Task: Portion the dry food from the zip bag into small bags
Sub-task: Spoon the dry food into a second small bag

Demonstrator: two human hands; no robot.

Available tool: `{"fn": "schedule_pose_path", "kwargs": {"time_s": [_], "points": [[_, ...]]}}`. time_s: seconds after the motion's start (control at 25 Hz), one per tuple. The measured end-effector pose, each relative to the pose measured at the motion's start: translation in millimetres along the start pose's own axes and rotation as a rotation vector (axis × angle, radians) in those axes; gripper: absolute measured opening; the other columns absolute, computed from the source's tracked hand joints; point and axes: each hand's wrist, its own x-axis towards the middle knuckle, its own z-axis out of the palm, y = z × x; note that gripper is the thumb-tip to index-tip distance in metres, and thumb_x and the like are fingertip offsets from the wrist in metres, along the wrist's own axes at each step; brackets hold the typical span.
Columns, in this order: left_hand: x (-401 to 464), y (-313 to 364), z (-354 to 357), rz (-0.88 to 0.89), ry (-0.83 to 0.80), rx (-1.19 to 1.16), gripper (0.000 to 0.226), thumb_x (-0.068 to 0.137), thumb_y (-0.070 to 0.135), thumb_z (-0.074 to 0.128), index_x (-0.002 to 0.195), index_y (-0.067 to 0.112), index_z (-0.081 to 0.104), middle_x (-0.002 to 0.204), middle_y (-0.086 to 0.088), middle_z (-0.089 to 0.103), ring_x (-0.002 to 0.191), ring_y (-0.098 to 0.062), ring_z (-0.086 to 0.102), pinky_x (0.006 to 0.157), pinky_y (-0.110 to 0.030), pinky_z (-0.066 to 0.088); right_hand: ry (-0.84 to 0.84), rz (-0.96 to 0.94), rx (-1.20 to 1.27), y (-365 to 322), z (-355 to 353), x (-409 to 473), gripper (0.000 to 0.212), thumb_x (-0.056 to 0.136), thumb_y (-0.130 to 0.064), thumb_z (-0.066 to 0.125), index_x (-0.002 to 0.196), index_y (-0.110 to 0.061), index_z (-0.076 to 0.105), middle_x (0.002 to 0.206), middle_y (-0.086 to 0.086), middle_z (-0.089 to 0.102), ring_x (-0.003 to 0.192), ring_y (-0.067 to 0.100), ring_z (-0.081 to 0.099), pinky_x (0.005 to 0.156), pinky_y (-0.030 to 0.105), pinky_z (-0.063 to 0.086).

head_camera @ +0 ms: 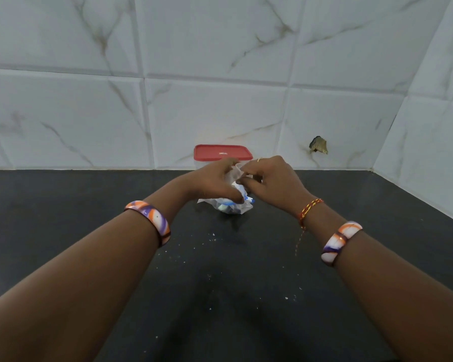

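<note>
Working at the far middle of the dark counter (89, 231), we have both hands on a clear plastic bag (233, 205) that sits on the surface just below our fingers. Our left hand (215, 181) curls round the bag's left side and top, thumb reaching down toward the blue-and-white strip near its lower edge; our right hand (270, 181) pinches the crumpled plastic at the top from the other side. Both are closed on the bag — neither is spread wide. We judge this two-sided hold is meant to pull the mouth apart, each hand taking one lip so the opening can part between them. Whether this is the zip bag itself or a bundle of the small bags we cannot tell; the contents are hidden by the creased plastic and our fingers.

Just behind our hands, against the tiled wall (220, 74), stands a clear box with a red lid (222, 152), its lid on — kept close, we suppose, so it is within reach once the bag is open. Nearer to us than the hands, pale crumbs (212, 236) are scattered over the counter. Each wrist wears a striped bangle (152, 220), and a red-and-yellow thread (309, 210) is tied on the right wrist, its loose end hanging down toward the counter.

The portioning looks barely begun: no filled small bag shows anywhere near our hands.
</note>
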Motion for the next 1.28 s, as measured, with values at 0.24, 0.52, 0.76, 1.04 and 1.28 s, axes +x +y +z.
{"fn": "schedule_pose_path", "kwargs": {"time_s": [0.24, 0.52, 0.76, 1.04, 1.28], "points": [[-3, -13, -2, 0.114, 0.16, 0.183, 0.041, 0.066, 0.008, 0.073, 0.104, 0.002, 0.061, 0.096, -0.009, 0.064, 0.087, -0.021, 0.058, 0.068, -0.023, 0.044, -0.353, -0.017, 0.019, -11, 11, 13, 0.015, 0.08, -0.002, 0.056, 0.083, -0.005, 0.071, 0.069, 0.005, 0.06, 0.065, 0.018, 0.051, 0.062, 0.026, 0.039], [-6, -28, -7, 0.131, 0.166, 0.432, 0.048, 0.06, 0.034, 0.066, 0.103, 0.013, 0.06, 0.091, 0.0, 0.066, 0.084, -0.022, 0.061, 0.075, -0.04, 0.051, -0.519, 0.027, 0.078, -17, 14, 21, 0.026, 0.082, -0.002, 0.057, 0.104, -0.009, 0.07, 0.076, -0.001, 0.062, 0.073, 0.016, 0.058, 0.061, 0.019, 0.039], [5, -51, -11, -0.197, 0.569, 0.011, 0.054, 0.062, 0.035, 0.078, 0.106, 0.011, 0.056, 0.095, 0.0, 0.06, 0.087, -0.019, 0.058, 0.077, -0.033, 0.049, -0.039, 0.54, 0.369, 24, 23, 24, 0.008, 0.082, -0.012, 0.066, 0.076, -0.01, 0.071, 0.069, 0.011, 0.069, 0.052, 0.01, 0.061, 0.049, 0.02, 0.045], [38, -72, 27, -0.563, 0.613, -0.372, 0.083, 0.055, 0.049, 0.082, 0.117, 0.004, 0.053, 0.113, -0.01, 0.061, 0.101, -0.023, 0.06, 0.076, -0.031, 0.047, -0.116, 0.548, -0.308, 16, 69, 11, 0.033, 0.09, -0.04, 0.053, 0.101, -0.012, 0.065, 0.092, 0.006, 0.066, 0.076, 0.018, 0.056, 0.048, 0.019, 0.025], [55, -73, 42, -0.665, 0.644, -0.546, 0.06, 0.069, 0.012, 0.076, 0.121, 0.003, 0.047, 0.119, -0.016, 0.056, 0.109, -0.029, 0.057, 0.086, -0.036, 0.048, -0.211, 0.515, -0.33, 9, 81, 25, 0.031, 0.092, -0.031, 0.054, 0.109, -0.006, 0.061, 0.102, 0.01, 0.065, 0.092, 0.023, 0.062, 0.067, 0.027, 0.044]]}}
